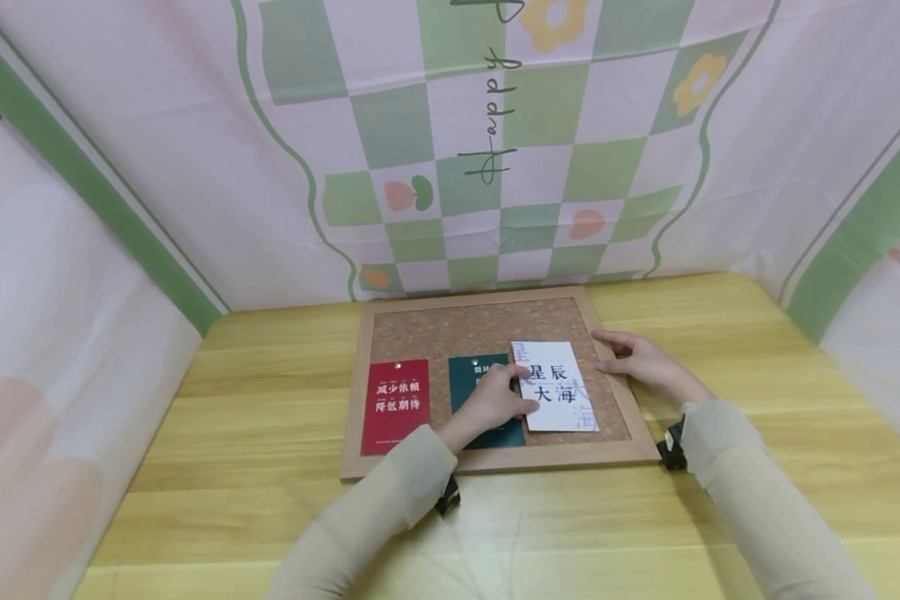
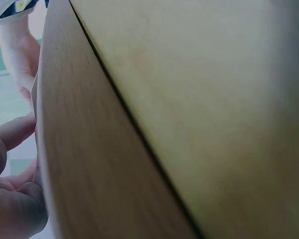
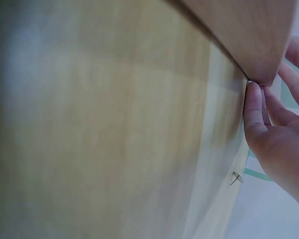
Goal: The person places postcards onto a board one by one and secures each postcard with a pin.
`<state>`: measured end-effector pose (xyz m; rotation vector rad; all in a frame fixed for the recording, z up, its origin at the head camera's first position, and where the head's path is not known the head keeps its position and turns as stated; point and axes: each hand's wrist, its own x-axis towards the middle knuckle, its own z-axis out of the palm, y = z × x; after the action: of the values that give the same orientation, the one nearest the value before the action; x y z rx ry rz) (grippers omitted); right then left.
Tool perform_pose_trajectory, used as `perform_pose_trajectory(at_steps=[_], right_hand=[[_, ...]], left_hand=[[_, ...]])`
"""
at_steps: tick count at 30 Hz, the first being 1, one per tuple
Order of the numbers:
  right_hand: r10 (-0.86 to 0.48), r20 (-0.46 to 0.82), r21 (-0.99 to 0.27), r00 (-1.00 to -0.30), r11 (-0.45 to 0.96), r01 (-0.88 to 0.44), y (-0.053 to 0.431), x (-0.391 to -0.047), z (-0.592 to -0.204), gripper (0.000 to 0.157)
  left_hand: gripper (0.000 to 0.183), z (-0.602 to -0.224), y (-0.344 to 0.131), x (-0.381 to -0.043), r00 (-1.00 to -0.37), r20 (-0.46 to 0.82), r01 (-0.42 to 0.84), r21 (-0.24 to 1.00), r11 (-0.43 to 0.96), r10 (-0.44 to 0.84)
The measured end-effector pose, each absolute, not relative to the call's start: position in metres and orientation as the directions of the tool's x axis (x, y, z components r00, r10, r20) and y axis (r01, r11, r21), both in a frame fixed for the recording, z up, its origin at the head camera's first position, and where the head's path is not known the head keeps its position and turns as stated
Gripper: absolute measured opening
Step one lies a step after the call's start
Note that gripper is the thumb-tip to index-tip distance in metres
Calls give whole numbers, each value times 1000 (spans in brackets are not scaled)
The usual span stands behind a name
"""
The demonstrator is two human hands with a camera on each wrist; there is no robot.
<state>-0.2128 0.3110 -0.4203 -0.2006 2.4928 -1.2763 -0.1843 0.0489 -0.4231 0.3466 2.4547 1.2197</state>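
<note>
A cork board (image 1: 480,321) in a wooden frame lies on the table. On it are a red card (image 1: 397,408), a dark teal card (image 1: 461,379) and a white card (image 1: 558,408) with large dark characters, which overlaps the teal one. My left hand (image 1: 495,398) holds the white card by its left edge, thumb and fingertips over that edge. My right hand (image 1: 648,364) grips the right side of the board's frame, its fingers against the outer edge in the right wrist view. Pin heads show at the tops of the red and teal cards.
A loose pushpin (image 3: 235,178) lies on the table beyond the frame corner in the right wrist view. Printed cloth (image 1: 465,217) hangs behind the board and at both sides. The wooden table (image 1: 217,433) extends around the board.
</note>
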Motion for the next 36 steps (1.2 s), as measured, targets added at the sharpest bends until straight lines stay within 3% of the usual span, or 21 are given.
perform_pose_trajectory(at_steps=[7,22,28,36], right_hand=[[-263,-241,-812,-934,583,45,310,-212,-419,70],[-239,-206,-816,-949,577,32,319,-214,-415,54],[-121,-138,-844,-983,534,52,327,-215,-413,52],[112,-52,-771,-992,627,111,333,-210,-407,53]], left_hand=[[48,-422,51,-184,-909,-219,68,760,646,354],[55,-424,52,-181,-911,-174,104,782,615,375],[55,-424,54,-178,-912,-176,104,774,624,370],[55,-423,59,-176,-914,-174,120,748,652,367]])
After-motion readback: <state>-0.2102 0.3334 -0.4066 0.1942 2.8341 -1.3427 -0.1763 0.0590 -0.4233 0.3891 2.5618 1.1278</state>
